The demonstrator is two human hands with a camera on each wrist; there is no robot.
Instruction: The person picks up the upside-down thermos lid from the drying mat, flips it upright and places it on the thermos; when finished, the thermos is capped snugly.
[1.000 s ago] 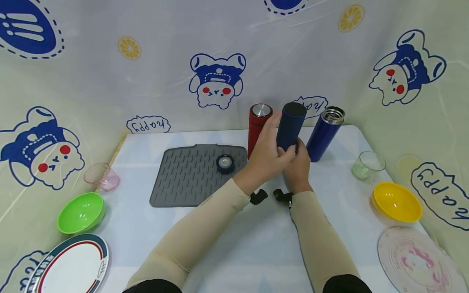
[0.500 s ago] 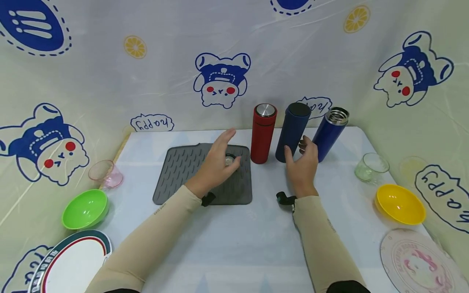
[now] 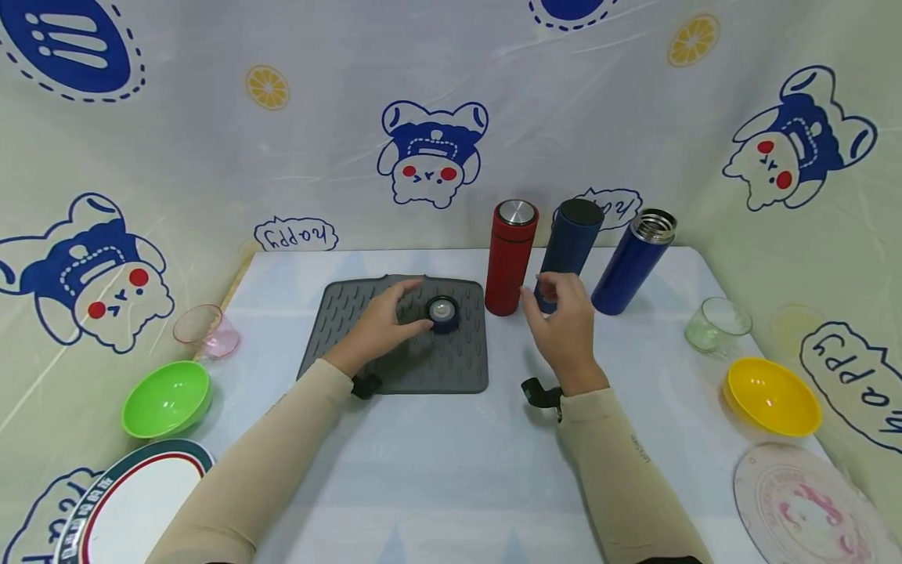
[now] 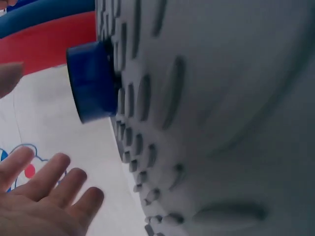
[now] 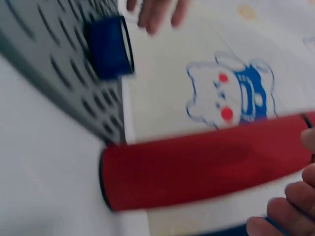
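Observation:
A dark blue bottle lid lies on the grey drying mat, its pale inner side facing up. To its left my left hand hovers over the mat, fingers spread and holding nothing. The thumb tip is close to the lid; whether they touch I cannot tell. A red thermos and a capped dark blue thermos stand upright behind the mat's right side. Before the capped one is my right hand, its fingers relaxed around nothing. Right of it stands a brighter blue bottle with a bare steel mouth.
On the left are a pink glass, a green bowl and a rimmed plate. At the right edge stand a green glass, a yellow bowl and a pink-patterned plate. A printed curtain hangs behind the table.
Both hands have let go of the capped dark blue thermos, which now stands on the table. My left hand has moved left over the mat; the right has drawn slightly toward me.

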